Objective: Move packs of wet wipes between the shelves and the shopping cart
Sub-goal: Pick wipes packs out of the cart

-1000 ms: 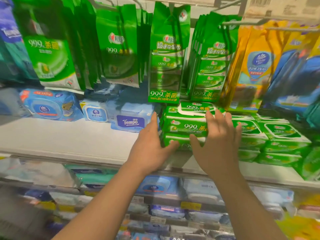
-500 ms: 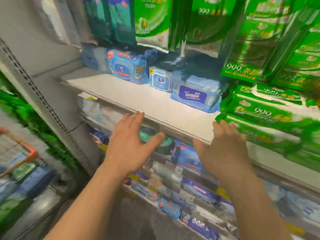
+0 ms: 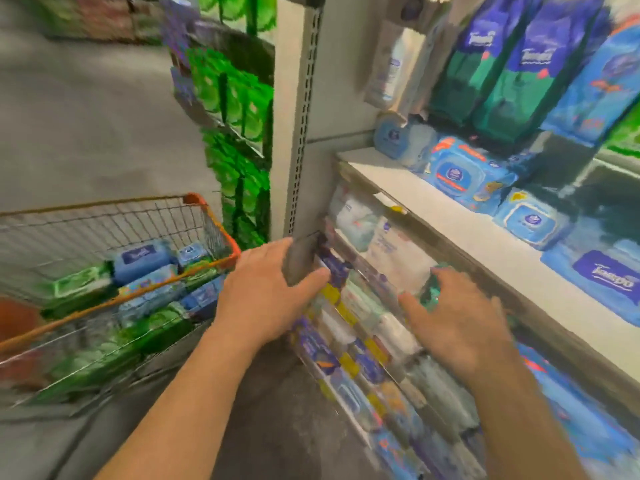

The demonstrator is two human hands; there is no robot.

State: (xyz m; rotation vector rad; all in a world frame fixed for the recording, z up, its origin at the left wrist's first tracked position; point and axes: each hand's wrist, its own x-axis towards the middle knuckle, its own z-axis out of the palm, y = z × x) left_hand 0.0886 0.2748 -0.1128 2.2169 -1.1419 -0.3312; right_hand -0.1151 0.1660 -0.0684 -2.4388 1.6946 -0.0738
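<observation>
Both empty, left hand (image 3: 266,296) nearest cart packs (image 3: 145,268), right hand (image 3: 457,323) apart

Bare front strip of white shelf (image 3: 460,233), packs behind (blue ones), shopping cart (image 3: 211,216) top open, upright post (image 3: 304,133) between.

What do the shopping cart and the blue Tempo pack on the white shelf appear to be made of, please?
Shopping cart: thin metal wire mesh, apparently steel, with an orange, probably plastic, rim. Tempo pack: soft glossy plastic film, judging by its sheen and rounded edges. The blur leaves the finishes uncertain.
</observation>
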